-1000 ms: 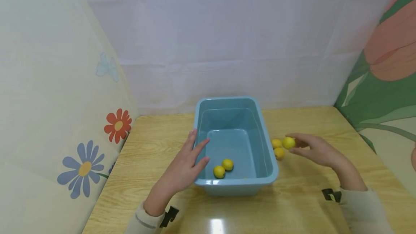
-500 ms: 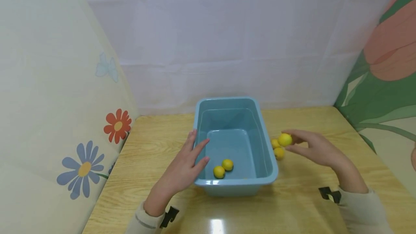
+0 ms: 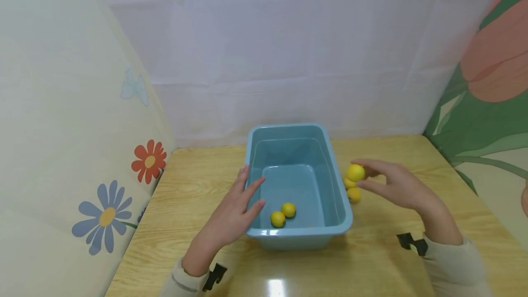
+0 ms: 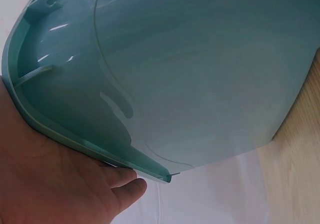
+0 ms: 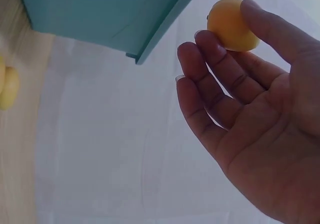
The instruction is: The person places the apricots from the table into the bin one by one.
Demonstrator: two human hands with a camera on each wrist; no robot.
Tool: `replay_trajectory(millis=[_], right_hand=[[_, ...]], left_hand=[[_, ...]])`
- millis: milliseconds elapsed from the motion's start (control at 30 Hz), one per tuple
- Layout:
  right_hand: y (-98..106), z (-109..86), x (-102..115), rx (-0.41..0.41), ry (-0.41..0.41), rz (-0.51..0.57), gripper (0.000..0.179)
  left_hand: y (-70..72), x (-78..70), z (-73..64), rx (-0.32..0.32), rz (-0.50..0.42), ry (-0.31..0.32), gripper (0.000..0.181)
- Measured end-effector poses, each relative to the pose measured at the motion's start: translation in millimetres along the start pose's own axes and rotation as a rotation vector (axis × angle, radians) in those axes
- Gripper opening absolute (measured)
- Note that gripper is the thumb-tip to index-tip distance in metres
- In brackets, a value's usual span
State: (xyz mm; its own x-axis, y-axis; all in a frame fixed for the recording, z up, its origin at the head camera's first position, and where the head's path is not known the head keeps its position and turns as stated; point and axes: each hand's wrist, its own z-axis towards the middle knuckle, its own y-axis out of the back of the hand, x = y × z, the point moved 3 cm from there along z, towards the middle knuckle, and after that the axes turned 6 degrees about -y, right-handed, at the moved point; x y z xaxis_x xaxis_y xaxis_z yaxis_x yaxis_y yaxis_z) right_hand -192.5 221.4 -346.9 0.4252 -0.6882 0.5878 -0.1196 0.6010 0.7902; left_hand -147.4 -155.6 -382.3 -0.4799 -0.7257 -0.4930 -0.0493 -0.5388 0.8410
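My right hand (image 3: 398, 184) pinches a yellow loquat (image 3: 355, 173) between thumb and fingertips, above the table and just right of the blue tub (image 3: 346, 223). In the right wrist view the loquat (image 5: 232, 24) sits at the fingertips, near the tub's wall (image 5: 95, 14). Beneath it, two more loquats (image 3: 353, 195) lie on the table against the tub's right side. Inside the tub, two loquats (image 3: 277, 219) rest near the front end. My left hand (image 3: 231, 210) rests on the tub's left rim with its fingers spread; the left wrist view shows the palm (image 4: 55, 184) below the rim.
The wooden table (image 3: 185, 182) carries the tub near its middle. A white cloth backdrop (image 3: 247, 49) rises behind it. Printed panels stand on both sides, the left one (image 3: 53, 104) with flowers, the right one (image 3: 495, 118) with green leaves.
My right hand has risen and moved left toward the tub with the loquat in its fingertips, now overlapping one loquat on the table. My left hand and the tub stay in place.
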Motion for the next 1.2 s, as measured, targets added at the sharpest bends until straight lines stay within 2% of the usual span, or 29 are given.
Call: replay_trajectory(millis=[167,300,600,1000,1200], right_hand=[[1,1.2,11,0.004,0.008,0.028,0.047],[0,2.6,19,0.003,0.046,0.044,0.047],[-3,7.5,34,0.004,0.124,0.013,0.051],[-16,18.1,48,0.045,0.159,0.06,0.048],[-21,22.1,50,0.087,0.14,0.09,0.05]], left_hand=[[-0.2,0.5,-0.1,-0.005,-0.003,-0.005,0.061],[-0.4,0.5,-0.1,-0.013,-0.008,-0.013,0.06],[-0.4,-0.3,-0.5,-0.018,-0.03,-0.016,0.058],[0.4,0.4,-0.9,-0.004,-0.042,0.0,0.061],[-0.1,1.0,-1.2,-0.008,-0.043,-0.002,0.06]])
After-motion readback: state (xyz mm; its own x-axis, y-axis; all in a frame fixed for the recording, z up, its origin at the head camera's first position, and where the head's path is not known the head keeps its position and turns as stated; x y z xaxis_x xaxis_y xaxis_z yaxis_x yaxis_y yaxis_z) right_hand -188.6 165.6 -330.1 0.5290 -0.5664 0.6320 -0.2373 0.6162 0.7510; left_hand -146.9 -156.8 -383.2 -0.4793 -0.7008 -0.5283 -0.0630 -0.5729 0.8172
